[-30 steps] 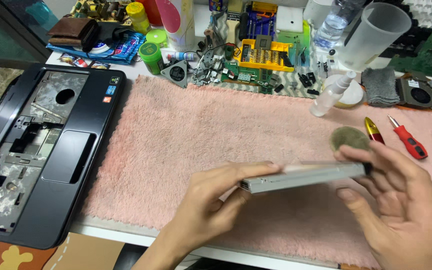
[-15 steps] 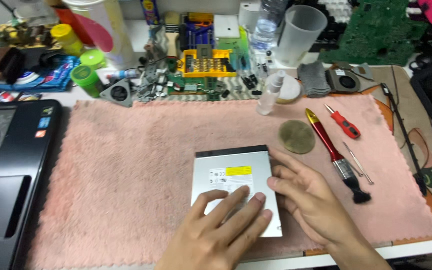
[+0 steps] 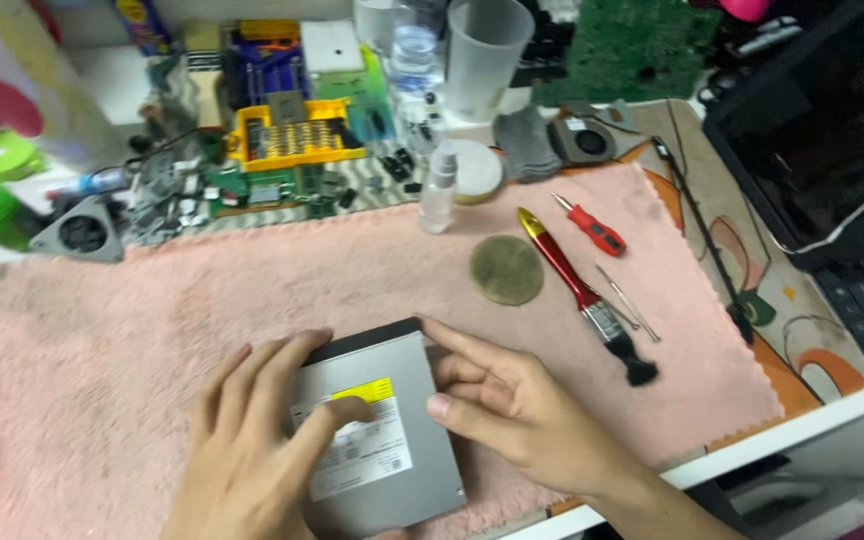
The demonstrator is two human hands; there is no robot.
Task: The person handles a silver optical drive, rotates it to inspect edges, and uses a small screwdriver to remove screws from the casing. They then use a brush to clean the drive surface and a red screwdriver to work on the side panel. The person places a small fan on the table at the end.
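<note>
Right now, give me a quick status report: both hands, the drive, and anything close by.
Left hand flat on optical drive, right hand at its right edge. Drive lies on pink mat, label up. Round pad and brush lie apart, to the right.

Setting was a home electronics repair bench: screwdriver bit case [image 3: 292,137] at 11 o'clock, circuit board [image 3: 632,45] at 1, cooling fan [image 3: 586,139] beside it.
</note>
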